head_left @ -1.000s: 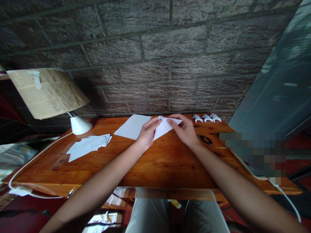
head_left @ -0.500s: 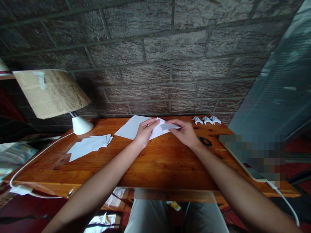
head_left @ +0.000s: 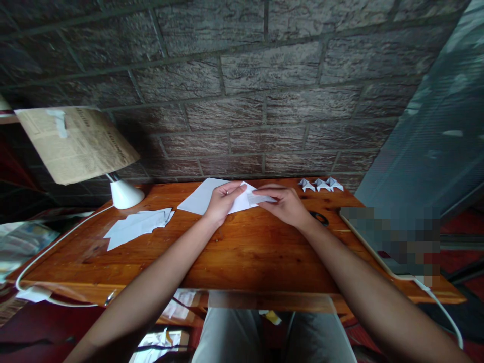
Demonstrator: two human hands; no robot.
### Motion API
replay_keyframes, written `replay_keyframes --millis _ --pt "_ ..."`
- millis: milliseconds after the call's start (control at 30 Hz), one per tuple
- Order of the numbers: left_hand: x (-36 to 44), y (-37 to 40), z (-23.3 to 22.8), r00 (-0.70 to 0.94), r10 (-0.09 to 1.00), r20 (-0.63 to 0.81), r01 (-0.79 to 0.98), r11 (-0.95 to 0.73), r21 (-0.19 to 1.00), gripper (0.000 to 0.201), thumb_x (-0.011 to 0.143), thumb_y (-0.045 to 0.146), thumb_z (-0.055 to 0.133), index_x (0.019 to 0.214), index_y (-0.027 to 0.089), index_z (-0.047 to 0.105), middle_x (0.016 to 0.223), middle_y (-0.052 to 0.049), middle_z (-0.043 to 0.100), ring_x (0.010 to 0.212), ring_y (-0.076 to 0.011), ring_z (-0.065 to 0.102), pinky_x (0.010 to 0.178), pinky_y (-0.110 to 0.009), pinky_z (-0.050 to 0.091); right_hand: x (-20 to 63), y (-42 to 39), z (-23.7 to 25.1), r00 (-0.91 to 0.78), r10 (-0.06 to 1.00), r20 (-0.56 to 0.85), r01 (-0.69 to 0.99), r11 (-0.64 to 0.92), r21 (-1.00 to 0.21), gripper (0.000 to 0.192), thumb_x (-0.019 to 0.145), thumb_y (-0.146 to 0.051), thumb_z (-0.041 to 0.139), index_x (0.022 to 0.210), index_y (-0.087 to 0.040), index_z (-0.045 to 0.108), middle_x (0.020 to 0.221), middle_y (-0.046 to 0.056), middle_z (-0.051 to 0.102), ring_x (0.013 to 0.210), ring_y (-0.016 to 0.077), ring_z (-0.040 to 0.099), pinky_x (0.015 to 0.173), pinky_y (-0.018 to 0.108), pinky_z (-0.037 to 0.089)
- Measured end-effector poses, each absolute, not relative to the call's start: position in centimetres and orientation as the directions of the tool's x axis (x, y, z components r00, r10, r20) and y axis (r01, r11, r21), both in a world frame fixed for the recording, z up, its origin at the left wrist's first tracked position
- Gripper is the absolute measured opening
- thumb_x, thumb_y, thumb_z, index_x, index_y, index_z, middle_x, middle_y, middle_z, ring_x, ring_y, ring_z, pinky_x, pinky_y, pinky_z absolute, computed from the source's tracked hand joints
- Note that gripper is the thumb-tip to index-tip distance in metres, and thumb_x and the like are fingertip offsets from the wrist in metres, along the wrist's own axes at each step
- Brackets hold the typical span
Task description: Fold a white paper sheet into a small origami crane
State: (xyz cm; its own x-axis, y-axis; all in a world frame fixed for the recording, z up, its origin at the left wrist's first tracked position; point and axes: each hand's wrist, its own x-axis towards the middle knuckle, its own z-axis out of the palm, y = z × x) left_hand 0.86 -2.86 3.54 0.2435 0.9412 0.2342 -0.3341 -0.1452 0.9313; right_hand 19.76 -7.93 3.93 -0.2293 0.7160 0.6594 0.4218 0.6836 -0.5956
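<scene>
Centre of frame, far edge of the wooden desk (head_left: 242, 252): left hand (head_left: 220, 204) and right hand (head_left: 286, 205) pressing a partly folded white paper (head_left: 247, 199) flat, fingertips pinched narrow on its folded flap. Likely fault: crease running askew if either hand slips, or snagging the loose sheet (head_left: 198, 198) touching it at left. Upper right: three finished folded figures (head_left: 321, 184); scissors (head_left: 320, 218) beside the right wrist.

Glossy wooden table (head_left: 242, 252); matt white paper (head_left: 245, 200); rough brick wall (head_left: 264, 101).
</scene>
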Motion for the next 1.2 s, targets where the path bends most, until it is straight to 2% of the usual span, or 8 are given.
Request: replay_keyframes --millis 233,400,500,700,767,833,967,1200 --pt "1.0 -3.2 3.5 0.242 0.934 0.264 -0.274 -0.195 0.942 0.030 0.061 0.038 0.086 0.082 0.018 0.077 0.084 -0.005 0.077 0.070 -0.0164 0.066 0.070 -0.029 0.049 19.6 -7.9 4.2 -0.257 0.712 0.653 0.463 0.684 -0.563 0.022 0.085 -0.042 0.067 0.095 -0.026 0.078 0.097 0.006 0.075 0.085 0.0190 0.070 0.076 0.031 0.053" --pt "1.1 -3.5 3.4 0.271 0.910 0.313 -0.210 -0.261 0.942 0.031 0.062 0.041 0.084 0.083 0.018 0.077 0.085 -0.006 0.078 0.072 -0.0180 0.067 0.072 -0.030 0.051 19.4 -7.8 3.8 -0.168 0.753 0.636 0.561 0.603 -0.567 0.032 0.089 -0.049 0.060 0.081 -0.022 0.076 0.079 0.002 0.073 0.069 0.0159 0.064 0.065 0.027 0.047" --pt "1.1 -3.5 3.2 0.287 0.891 0.351 -0.190 -0.306 0.933 0.032 0.063 0.042 0.084 0.083 0.019 0.078 0.085 -0.005 0.078 0.074 -0.0178 0.068 0.072 -0.030 0.052 19.1 -7.7 3.4 -0.111 0.775 0.622 0.604 0.549 -0.577 0.031 0.089 -0.048 0.060 0.082 -0.021 0.074 0.073 0.001 0.071 0.064 0.0151 0.061 0.062 0.027 0.045" --pt "1.2 -3.5 3.3 0.238 0.903 0.357 -0.195 -0.316 0.929 0.032 0.064 0.043 0.082 0.082 0.018 0.077 0.085 -0.004 0.077 0.073 -0.0173 0.067 0.072 -0.029 0.051 18.5 -8.0 3.6 -0.016 0.768 0.640 0.524 0.552 -0.649 0.018 0.084 -0.040 0.065 0.086 -0.022 0.068 0.080 0.002 0.072 0.069 0.0166 0.065 0.064 0.027 0.048" --pt "1.1 -3.3 3.3 0.210 0.916 0.342 -0.203 -0.301 0.932 0.031 0.064 0.043 0.082 0.082 0.018 0.077 0.080 -0.004 0.077 0.069 -0.0162 0.065 0.068 -0.028 0.049 18.5 -8.1 3.8 -0.076 0.777 0.624 0.518 0.566 -0.642 0.012 0.084 -0.033 0.065 0.085 -0.022 0.069 0.080 0.002 0.072 0.070 0.0165 0.065 0.066 0.027 0.049" --pt "1.0 -3.1 3.3 0.194 0.928 0.319 -0.222 -0.275 0.935 0.031 0.063 0.043 0.083 0.081 0.018 0.076 0.076 -0.003 0.076 0.064 -0.0152 0.063 0.063 -0.027 0.047 18.6 -8.2 3.9 -0.165 0.779 0.604 0.490 0.597 -0.635 0.010 0.082 -0.028 0.065 0.087 -0.021 0.070 0.089 0.003 0.073 0.077 0.0174 0.067 0.071 0.029 0.050" --pt "0.7 -2.8 3.3 0.187 0.938 0.290 -0.246 -0.241 0.939 0.033 0.061 0.042 0.084 0.081 0.017 0.075 0.072 -0.002 0.075 0.061 -0.0142 0.062 0.060 -0.025 0.045 18.8 -7.9 3.7 -0.222 0.790 0.572 0.385 0.610 -0.693 0.019 0.080 -0.032 0.070 0.094 -0.021 0.073 0.107 0.006 0.073 0.093 0.0202 0.068 0.080 0.031 0.052" --pt "0.8 -3.1 3.5 0.251 0.917 0.311 -0.229 -0.256 0.939 0.034 0.063 0.042 0.083 0.082 0.016 0.074 0.074 -0.002 0.075 0.061 -0.0125 0.062 0.060 -0.023 0.046 19.0 -7.1 3.1 -0.146 0.881 0.451 0.193 0.472 -0.860 0.029 0.074 -0.040 0.076 0.095 -0.020 0.072 0.096 0.004 0.074 0.087 0.0184 0.067 0.086 0.034 0.052"
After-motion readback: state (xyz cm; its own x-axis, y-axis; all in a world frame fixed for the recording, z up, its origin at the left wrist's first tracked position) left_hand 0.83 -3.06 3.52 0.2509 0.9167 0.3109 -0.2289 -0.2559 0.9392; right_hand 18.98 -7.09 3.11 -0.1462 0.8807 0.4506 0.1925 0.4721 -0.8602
